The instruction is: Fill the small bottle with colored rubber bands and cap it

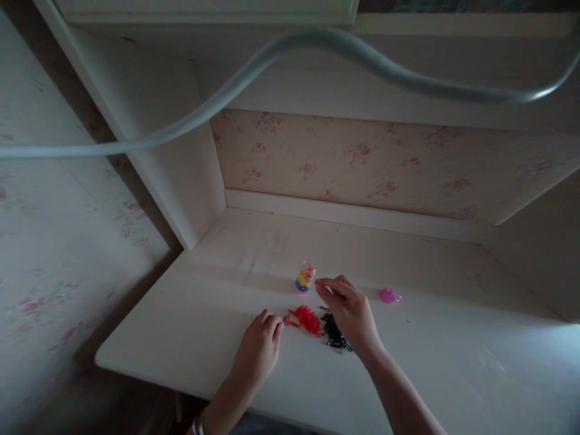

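Observation:
A small clear jar (305, 278) stands upright on the desk, with blue, yellow and red bits layered inside. In front of it lies a pile of small red rubber bands (307, 320), and right beside that a pile of black rubber bands (334, 332). My left hand (260, 344) is closed in a pinch at the left end of the red pile, with a bit of red at its fingertips. Just right of the jar, my right hand (347, 305) pinches thumb and finger together above the black pile, partly covering it; whatever it holds is too small to make out.
A shiny pink object (389, 295) lies on the white desk (453, 350) to the right. A pale cable (181, 124) crosses the upper view close to the camera. Shelf panels (172, 169) enclose the desk at the sides and above, with flowered wallpaper (344, 157) behind.

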`<move>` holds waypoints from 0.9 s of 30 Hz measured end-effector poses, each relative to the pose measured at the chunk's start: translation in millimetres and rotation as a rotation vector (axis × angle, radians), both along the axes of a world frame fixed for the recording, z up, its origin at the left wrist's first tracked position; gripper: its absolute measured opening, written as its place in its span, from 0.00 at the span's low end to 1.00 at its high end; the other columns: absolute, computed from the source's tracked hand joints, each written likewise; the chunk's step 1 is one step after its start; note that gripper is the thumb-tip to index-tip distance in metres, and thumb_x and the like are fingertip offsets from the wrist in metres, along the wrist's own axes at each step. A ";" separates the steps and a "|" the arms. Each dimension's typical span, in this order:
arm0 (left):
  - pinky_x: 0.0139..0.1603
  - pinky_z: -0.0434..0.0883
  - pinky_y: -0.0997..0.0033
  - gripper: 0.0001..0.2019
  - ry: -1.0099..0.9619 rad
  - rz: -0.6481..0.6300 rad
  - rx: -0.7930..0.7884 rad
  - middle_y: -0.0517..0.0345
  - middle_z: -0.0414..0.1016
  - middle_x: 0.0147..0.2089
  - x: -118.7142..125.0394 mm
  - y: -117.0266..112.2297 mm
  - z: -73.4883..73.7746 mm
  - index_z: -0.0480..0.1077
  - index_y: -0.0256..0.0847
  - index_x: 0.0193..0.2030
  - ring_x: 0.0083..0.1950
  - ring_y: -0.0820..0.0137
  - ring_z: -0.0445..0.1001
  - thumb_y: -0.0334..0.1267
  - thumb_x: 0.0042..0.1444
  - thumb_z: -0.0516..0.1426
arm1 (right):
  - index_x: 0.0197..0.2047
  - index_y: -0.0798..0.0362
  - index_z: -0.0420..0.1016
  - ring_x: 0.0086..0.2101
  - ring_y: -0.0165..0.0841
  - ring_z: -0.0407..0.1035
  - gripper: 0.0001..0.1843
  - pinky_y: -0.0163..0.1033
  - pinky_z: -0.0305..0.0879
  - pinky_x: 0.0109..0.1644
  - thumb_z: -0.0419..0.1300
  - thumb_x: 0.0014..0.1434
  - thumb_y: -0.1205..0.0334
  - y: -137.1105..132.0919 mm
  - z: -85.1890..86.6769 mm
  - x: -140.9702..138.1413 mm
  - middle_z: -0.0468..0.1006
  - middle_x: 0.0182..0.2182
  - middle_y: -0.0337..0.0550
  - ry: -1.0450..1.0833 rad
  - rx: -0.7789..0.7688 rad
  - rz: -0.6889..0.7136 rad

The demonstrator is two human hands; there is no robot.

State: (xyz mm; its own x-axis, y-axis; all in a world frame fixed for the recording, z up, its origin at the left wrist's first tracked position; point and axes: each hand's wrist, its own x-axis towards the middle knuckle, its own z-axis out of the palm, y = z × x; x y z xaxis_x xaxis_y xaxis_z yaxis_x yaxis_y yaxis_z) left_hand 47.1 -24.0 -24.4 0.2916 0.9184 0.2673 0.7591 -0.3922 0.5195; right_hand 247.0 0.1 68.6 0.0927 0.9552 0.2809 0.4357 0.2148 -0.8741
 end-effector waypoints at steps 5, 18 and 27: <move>0.40 0.69 0.66 0.08 -0.036 0.026 0.028 0.55 0.70 0.36 -1.6 -2.3 -5.3 0.66 0.41 0.37 0.37 0.66 0.72 0.32 0.65 0.47 | 0.38 0.50 0.81 0.29 0.29 0.61 0.14 0.35 0.56 0.32 0.63 0.55 0.50 31.6 14.6 0.7 0.71 0.29 0.39 0.173 -0.029 -0.058; 0.42 0.69 0.65 0.09 -0.068 0.024 0.010 0.55 0.70 0.37 -2.3 -0.7 1.5 0.65 0.42 0.37 0.40 0.66 0.72 0.32 0.65 0.45 | 0.36 0.51 0.82 0.37 0.35 0.68 0.17 0.38 0.62 0.40 0.66 0.47 0.48 57.5 -10.9 -1.6 0.77 0.36 0.43 0.308 -0.171 -0.016; 0.40 0.69 0.67 0.08 -0.080 0.034 0.018 0.56 0.70 0.36 -2.6 -0.7 0.4 0.66 0.42 0.37 0.37 0.67 0.72 0.32 0.64 0.47 | 0.36 0.51 0.82 0.36 0.34 0.68 0.17 0.37 0.62 0.40 0.65 0.48 0.49 59.9 -13.2 1.0 0.77 0.35 0.43 0.250 -0.184 -0.022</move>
